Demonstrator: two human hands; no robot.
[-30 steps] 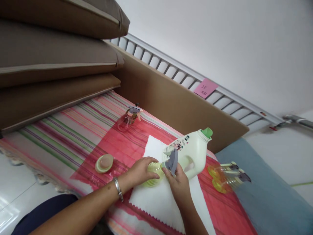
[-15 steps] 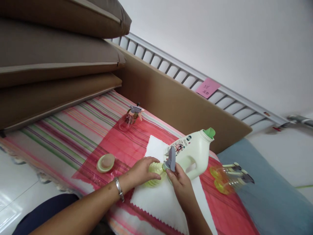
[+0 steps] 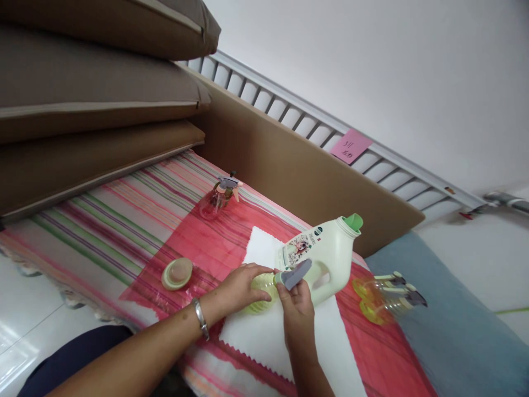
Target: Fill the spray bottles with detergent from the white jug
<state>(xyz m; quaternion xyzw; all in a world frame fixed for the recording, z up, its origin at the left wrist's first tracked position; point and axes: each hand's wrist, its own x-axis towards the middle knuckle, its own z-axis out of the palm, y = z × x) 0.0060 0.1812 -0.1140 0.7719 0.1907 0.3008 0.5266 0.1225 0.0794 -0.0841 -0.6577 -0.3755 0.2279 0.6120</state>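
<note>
On the white cloth [image 3: 268, 336], the left hand [image 3: 239, 286] wraps the yellow spray bottle [image 3: 259, 291], lying sideways. The right hand [image 3: 294, 300] pinches its grey trigger head [image 3: 294, 275], seemingly not fully seated. Two yellow bottles [image 3: 382, 300] lie rightward, capped.

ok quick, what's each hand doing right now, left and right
Left hand: closed around the yellow-green spray bottle, lying on the white cloth.
Right hand: fingers pinching the bottle's grey trigger head.
</note>
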